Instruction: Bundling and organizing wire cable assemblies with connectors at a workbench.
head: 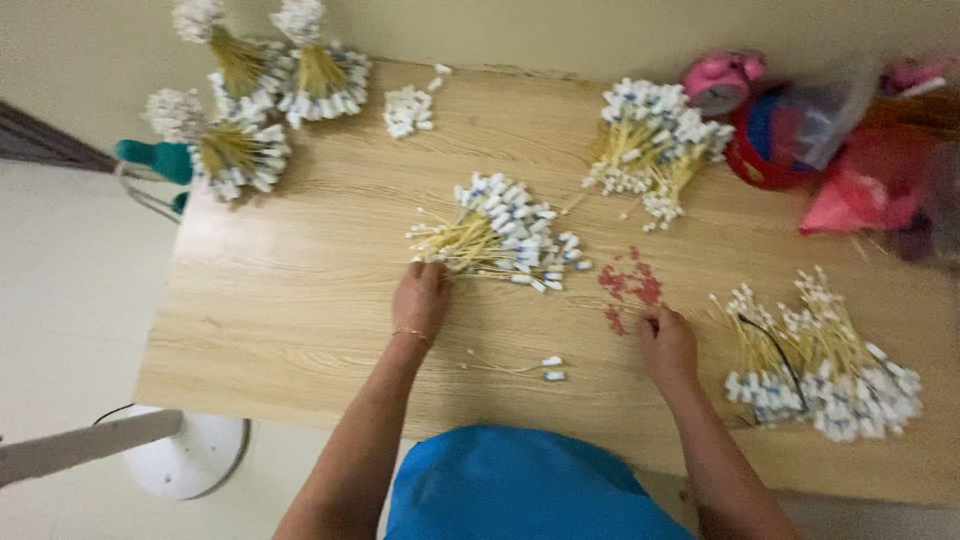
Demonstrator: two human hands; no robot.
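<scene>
Head view, left hand (420, 297) fingers resting on stick pile (500, 233), right hand (666, 343) pinching at red bits (630, 285), bare tabletop (290, 300) stretching left of both to its edge.

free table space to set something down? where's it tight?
Biggest bare patch: table's near-left part, left of the left hand and below the tied bundles. A smaller strip lies between the small white heap and the middle pile. Crowded: right side, with red bits, right hand, right pile and bags.
</scene>
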